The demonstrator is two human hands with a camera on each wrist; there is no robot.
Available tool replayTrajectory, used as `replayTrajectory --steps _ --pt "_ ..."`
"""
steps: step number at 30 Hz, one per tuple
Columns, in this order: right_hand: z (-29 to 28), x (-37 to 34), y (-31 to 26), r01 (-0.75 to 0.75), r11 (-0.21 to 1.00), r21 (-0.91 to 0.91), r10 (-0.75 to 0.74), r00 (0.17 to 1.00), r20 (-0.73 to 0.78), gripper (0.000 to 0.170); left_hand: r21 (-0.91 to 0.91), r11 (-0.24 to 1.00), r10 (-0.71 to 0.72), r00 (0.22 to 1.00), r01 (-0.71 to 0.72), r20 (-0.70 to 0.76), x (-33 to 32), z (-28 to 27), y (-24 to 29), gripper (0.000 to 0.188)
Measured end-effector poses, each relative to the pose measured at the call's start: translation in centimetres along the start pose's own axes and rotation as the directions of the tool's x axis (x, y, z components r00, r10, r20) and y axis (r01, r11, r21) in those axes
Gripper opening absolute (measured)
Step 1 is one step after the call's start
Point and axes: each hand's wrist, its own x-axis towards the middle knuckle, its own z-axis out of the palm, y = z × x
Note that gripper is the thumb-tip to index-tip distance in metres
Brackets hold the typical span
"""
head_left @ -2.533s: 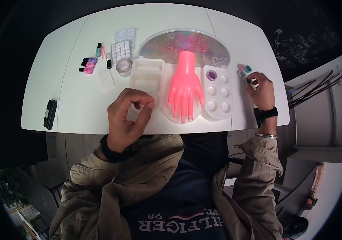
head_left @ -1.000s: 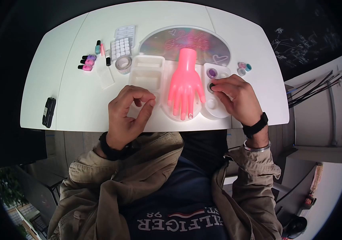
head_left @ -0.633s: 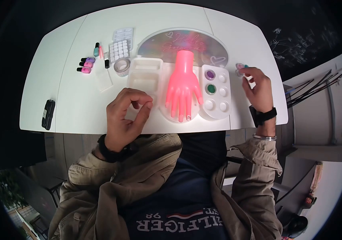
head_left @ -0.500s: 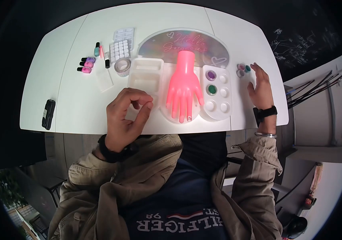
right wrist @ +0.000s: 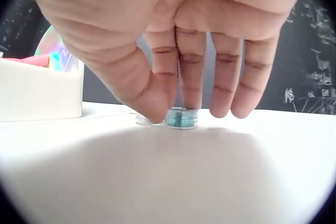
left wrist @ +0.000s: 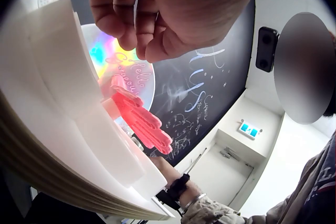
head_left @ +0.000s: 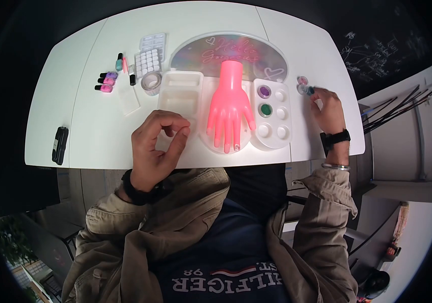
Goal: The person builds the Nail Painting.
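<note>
My left hand (head_left: 158, 144) hovers over the near end of a white tray (head_left: 180, 101), fingers loosely bent and holding nothing. My right hand (head_left: 329, 113) is at the table's right side, thumb and fingertips at a small teal pot (head_left: 311, 91). In the right wrist view the teal pot (right wrist: 182, 119) sits low between the thumb and fingers. Beside it are a clear pot (head_left: 303, 89) and a pinkish one (head_left: 303, 80). A six-well tray (head_left: 272, 113) holds a purple pot (head_left: 264, 91) and a green pot (head_left: 265, 109) in its left column.
A pink model hand (head_left: 228, 103) stands between the trays, before a shiny half-round board (head_left: 196, 55). To the left are nail polish bottles (head_left: 106, 88), a tape roll (head_left: 151, 83), a grid of white caps (head_left: 148, 63) and a black object (head_left: 60, 145).
The green pot was set in the six-well tray, and my right hand went back to the right-hand pots. Its fingers have since closed at the teal pot, now slightly nearer me. My left hand barely moved.
</note>
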Motion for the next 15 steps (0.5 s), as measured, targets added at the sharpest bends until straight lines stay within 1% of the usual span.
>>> replayTrajectory --steps 1,4,7,10,13,15 --pt "-0.3 0.1 -0.4 -0.019 0.999 0.035 0.018 1.0 0.019 0.018 -0.002 1.0 -0.001 1.0 0.001 -0.003 0.0 0.0 0.1 0.017" --pt "-1.1 0.5 -2.1 -0.136 0.99 0.037 0.134 0.99 0.043 0.021 -0.007 1.0 0.005 1.0 -0.005 -0.005 0.0 0.0 0.1 0.017" --pt "-0.7 0.2 -1.7 -0.115 0.993 0.032 0.113 0.991 0.068 0.022 -0.006 1.0 0.004 1.0 -0.004 -0.003 0.0 -0.1 0.1 0.018" --pt "0.1 0.0 -1.2 -0.088 0.991 0.104 0.087 0.996 0.019 0.021 -0.002 1.0 0.007 1.0 -0.007 0.001 0.1 -0.2 0.2 0.018" --pt "0.0 0.2 -1.3 -0.11 0.991 0.074 0.103 0.99 0.098 0.02 0.008 1.0 0.012 1.0 -0.012 0.001 0.1 -0.2 0.2 0.018" --pt "-0.7 0.3 -2.0 -0.085 0.994 0.067 0.075 0.988 0.136 0.021 0.01 1.0 0.017 1.0 -0.017 0.001 0.1 -0.3 0.1 0.018"
